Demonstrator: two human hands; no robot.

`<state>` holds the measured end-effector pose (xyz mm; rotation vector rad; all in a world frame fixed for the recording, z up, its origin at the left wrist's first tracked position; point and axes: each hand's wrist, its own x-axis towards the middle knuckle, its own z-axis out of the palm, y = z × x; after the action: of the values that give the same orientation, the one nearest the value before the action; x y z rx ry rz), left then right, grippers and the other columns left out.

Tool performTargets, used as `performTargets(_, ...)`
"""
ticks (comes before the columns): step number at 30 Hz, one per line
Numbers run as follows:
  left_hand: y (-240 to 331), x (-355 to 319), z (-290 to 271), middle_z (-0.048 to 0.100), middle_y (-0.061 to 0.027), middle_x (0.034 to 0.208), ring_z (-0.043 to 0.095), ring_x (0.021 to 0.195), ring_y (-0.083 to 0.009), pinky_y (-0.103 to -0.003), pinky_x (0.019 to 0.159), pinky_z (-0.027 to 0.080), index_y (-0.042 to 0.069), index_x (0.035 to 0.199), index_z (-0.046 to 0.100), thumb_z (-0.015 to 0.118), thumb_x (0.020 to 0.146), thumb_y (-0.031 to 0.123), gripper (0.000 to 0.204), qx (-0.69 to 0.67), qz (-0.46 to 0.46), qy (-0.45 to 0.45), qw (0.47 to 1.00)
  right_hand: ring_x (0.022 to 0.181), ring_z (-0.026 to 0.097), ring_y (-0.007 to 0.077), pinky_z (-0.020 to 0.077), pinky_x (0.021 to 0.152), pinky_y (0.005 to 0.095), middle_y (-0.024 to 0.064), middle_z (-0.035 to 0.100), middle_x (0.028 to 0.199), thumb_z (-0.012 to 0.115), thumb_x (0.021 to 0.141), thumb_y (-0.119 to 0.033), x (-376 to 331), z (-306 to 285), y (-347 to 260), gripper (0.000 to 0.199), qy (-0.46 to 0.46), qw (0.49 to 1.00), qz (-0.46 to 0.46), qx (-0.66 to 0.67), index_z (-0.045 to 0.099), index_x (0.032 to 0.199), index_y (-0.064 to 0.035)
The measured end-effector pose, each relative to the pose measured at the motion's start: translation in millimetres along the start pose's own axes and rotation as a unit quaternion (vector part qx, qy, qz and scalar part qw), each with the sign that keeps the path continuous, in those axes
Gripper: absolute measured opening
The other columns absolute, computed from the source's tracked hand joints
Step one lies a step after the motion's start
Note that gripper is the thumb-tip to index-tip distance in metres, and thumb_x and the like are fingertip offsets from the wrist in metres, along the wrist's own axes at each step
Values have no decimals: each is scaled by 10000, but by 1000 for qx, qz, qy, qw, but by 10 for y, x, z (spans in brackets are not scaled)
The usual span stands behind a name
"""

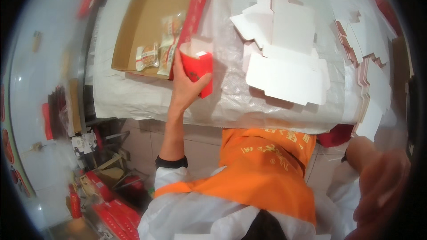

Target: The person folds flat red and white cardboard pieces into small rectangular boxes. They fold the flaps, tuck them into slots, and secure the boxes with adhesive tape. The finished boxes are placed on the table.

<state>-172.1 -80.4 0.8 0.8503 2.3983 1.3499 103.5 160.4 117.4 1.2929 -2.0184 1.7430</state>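
My left hand (184,82) is closed around a small red carton (200,69), fingers on its left side and thumb across the near face. The carton stands up with its white-lined top flaps open. Directly left of it lies a large shallow cardboard box (151,13) with a red side. Several clear-wrapped round pastries (147,56) rest inside that box, near its front corner. My right arm bends up at the right edge, close to the camera. My right hand (381,186) is blurred there, and its fingers cannot be made out.
Flat white carton blanks (289,73) lie loosely piled right of the red carton. More blanks (371,89) are stacked at the table's right end. A pale plastic sheet (222,111) covers the table. Red packages (113,218) and metal-legged racks stand on the floor at lower left.
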Motion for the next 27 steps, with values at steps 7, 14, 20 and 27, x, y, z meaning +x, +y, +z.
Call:
performTargets(7,-404,-175,-171,408,-204,1123,412,1047,-350,-418,895,350,-5,1305,249,709,591,234,883,280,148,22,948,795,559,187,462,675,263,113,552,982,517,826,-133,-246,-359,315,213,88,996,-30,20,553,1021,-56)
performTargets(14,-339,-215,-98,423,-170,1140,417,1079,-313,-468,967,266,15,1285,311,698,596,347,858,310,141,-78,937,972,553,202,427,821,296,93,589,1038,550,826,-75,1294,-657,1577,230,180,930,141,-287,568,1051,-26)
performTargets(20,-370,-204,-35,442,-170,1125,421,1081,-304,-503,959,251,4,1251,371,684,631,406,802,306,134,-64,940,1062,494,302,416,882,386,133,518,1150,596,793,-189,2306,-679,3297,430,-57,896,249,-364,479,1185,-57)
performTargets(27,-405,-303,37,447,-175,1112,421,1079,-301,-476,970,220,0,1252,370,652,687,437,768,308,121,-78,941,1133,396,363,399,914,412,118,423,1233,717,594,-282,2314,-257,4058,747,-223,762,433,-427,404,1261,-155)
